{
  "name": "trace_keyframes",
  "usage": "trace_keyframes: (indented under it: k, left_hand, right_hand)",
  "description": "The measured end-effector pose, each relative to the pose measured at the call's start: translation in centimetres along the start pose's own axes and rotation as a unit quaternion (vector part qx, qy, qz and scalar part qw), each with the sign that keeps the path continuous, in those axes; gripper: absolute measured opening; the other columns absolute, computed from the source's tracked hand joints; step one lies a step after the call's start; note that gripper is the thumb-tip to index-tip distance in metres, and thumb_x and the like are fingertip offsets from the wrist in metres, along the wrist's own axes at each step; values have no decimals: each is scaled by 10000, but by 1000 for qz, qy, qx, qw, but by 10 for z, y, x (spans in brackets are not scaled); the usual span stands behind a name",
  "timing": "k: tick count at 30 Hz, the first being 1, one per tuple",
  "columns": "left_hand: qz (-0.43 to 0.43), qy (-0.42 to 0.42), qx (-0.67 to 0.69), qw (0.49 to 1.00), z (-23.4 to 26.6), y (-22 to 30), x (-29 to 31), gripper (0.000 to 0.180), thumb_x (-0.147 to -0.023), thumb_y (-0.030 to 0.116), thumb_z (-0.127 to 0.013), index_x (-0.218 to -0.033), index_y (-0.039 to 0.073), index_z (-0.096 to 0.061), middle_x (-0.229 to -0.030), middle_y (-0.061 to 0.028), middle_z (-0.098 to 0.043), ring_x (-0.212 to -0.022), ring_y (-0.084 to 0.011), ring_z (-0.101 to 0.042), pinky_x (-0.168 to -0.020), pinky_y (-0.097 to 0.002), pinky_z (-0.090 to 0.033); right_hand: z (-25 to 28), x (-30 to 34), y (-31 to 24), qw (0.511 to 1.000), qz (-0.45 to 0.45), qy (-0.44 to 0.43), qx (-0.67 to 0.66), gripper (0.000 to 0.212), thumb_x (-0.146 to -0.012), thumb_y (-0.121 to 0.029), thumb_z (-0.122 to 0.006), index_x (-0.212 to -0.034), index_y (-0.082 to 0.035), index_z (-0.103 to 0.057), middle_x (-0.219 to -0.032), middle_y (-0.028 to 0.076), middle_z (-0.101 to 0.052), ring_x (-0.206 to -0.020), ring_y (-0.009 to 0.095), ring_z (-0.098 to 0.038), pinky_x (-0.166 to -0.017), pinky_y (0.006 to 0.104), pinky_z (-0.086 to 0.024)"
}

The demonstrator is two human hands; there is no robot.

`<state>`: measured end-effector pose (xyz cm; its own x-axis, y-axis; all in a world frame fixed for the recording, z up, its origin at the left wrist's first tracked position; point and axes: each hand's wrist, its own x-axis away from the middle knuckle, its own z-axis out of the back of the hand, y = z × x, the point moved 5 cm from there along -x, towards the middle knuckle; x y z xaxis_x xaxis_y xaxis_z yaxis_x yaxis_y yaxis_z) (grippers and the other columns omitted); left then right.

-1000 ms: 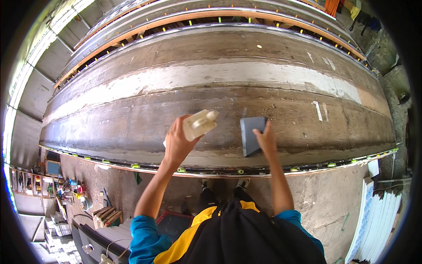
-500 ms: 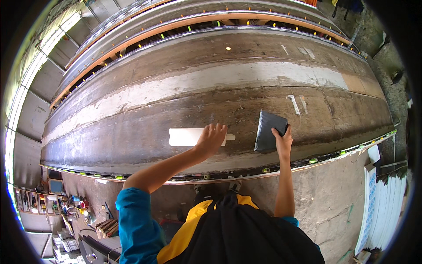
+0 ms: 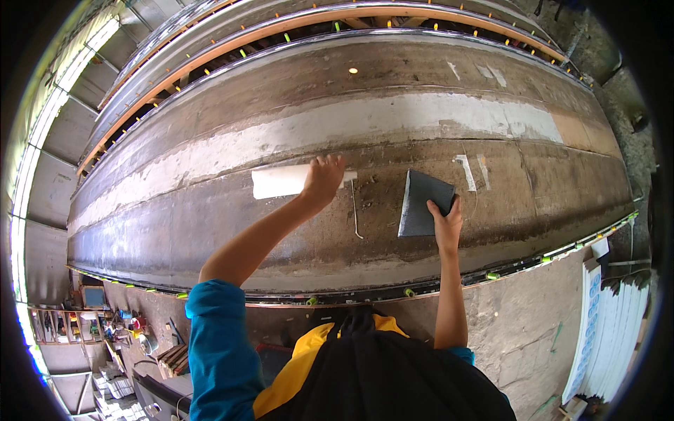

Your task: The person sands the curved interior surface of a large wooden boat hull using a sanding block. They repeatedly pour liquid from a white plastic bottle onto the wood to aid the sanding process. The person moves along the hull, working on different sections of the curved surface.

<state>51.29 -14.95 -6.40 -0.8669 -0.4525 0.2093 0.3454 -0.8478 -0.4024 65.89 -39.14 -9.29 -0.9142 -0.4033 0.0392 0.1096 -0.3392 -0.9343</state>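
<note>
White bottle (image 3: 282,182), head view: it is lying on its side over or on the brown worktop (image 3: 203,228), nozzle (image 3: 350,176) pointing to your right. Your left hand (image 3: 325,181) is keeping its grip closed around the bottle near the nozzle end.

Pale line (image 3: 356,212), newly present: it is running from just beside the nozzle toward you, hooking slightly at its near end. Half a second ago no such line was showing there; by judgement, you are now dispensing from the bottle rather than just positioning it.

Dark grey pad (image 3: 420,203), one, pale ridged left edge: it is sitting to the right of the line, well apart from it. Your right hand (image 3: 447,221) is pinching its right side, thumb on the upper face, fingers beneath mostly hidden; contact with the worktop you cannot tell.

White strips (image 3: 465,172), beyond the pad: these are lying near its far right corner.
</note>
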Motion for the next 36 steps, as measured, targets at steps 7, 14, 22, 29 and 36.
trace_keyframes:
  k: [7,14,22,29,36]
  left_hand:
    - [79,16,40,996,14,-44,-27,721,-685,188,-710,-1264,2,-322,-1065,-134,-523,-973,-269,-552,-787,-377,-463]
    - [14,177,123,976,18,-34,34,561,-683,71,-661,-1160,-25,-381,-1024,-168,-520,-931,-287,-539,-778,-366,-455]
    - [-53,122,275,952,3,-15,115,463,-662,36,-656,-1052,1,-409,-946,-147,-516,-888,-284,-545,-761,-387,-464]
    - [94,177,448,872,-1,-103,152,583,-645,246,-771,-1057,22,-425,-937,-184,-587,-846,-351,-601,-685,-423,-487]
    - [244,275,534,762,-33,-206,194,606,-633,252,-790,-1074,34,-437,-930,-179,-619,-806,-323,-632,-676,-394,-520]
  right_hand:
    - [-10,-9,-12,1000,21,3,8,489,-778,-230,-676,-1139,14,-453,-982,199,-618,-896,298,-627,-738,352,-480]
    - [-24,0,-15,1000,30,-5,6,511,-776,-244,-680,-1144,22,-446,-975,209,-615,-889,323,-625,-722,361,-484]
    - [-60,41,-42,982,83,-13,166,597,-796,-245,-643,-1231,57,-367,-935,278,-603,-863,373,-619,-702,402,-492]
    - [-144,22,-100,918,128,-97,362,551,-812,-206,-586,-1288,-72,-341,-973,232,-609,-847,409,-594,-726,475,-476]
    - [-239,-9,-104,851,182,-44,491,397,-824,-117,-517,-1198,-73,-392,-760,174,-630,-697,344,-633,-608,445,-509]
